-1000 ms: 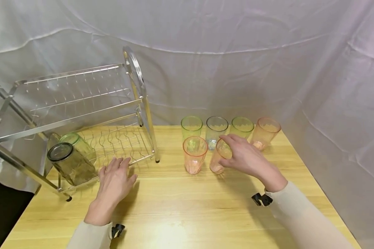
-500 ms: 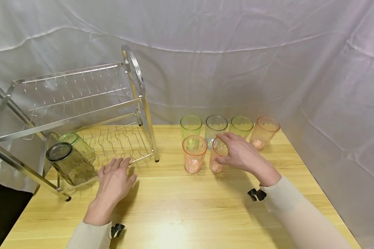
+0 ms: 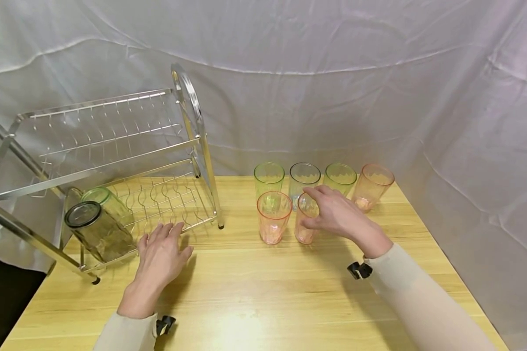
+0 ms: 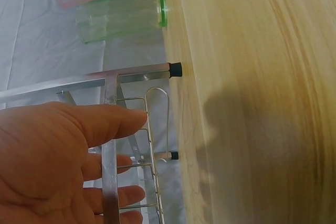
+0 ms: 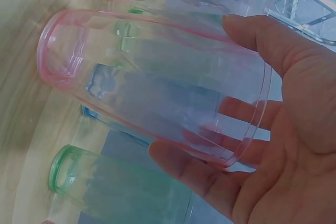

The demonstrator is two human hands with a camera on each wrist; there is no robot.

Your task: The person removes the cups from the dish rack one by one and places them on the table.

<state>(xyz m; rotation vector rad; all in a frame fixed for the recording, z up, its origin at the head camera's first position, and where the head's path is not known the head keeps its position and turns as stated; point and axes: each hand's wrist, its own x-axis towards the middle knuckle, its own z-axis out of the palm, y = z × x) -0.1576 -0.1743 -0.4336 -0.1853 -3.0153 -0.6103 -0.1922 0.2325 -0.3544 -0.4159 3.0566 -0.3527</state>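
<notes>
My right hand (image 3: 335, 210) grips a clear pink tumbler (image 5: 152, 87) near its rim, thumb on one side and fingers round the other. That tumbler stands nearly upright on the table, beside a second pink tumbler (image 3: 273, 226). My left hand (image 3: 161, 253) lies palm down over the front rail (image 4: 110, 171) of the steel dish rack's lower shelf, fingers extended and loosely spread. Just left of it, a dark grey tumbler (image 3: 105, 234) leans upside down on that shelf, with a green tumbler (image 3: 114, 204) behind.
Behind the pink pair, a row holds a green tumbler (image 3: 269, 180), a bluish one (image 3: 298, 180), another green one (image 3: 340, 178) and a pink one (image 3: 374, 187). The two-tier dish rack (image 3: 92, 170) fills the left side. Grey cloth (image 3: 334, 97) hangs behind the wooden table (image 3: 246, 292).
My right hand has shifted slightly left, and the pink tumbler in it has gone from tilted to nearly upright. The left hand has stayed in place.
</notes>
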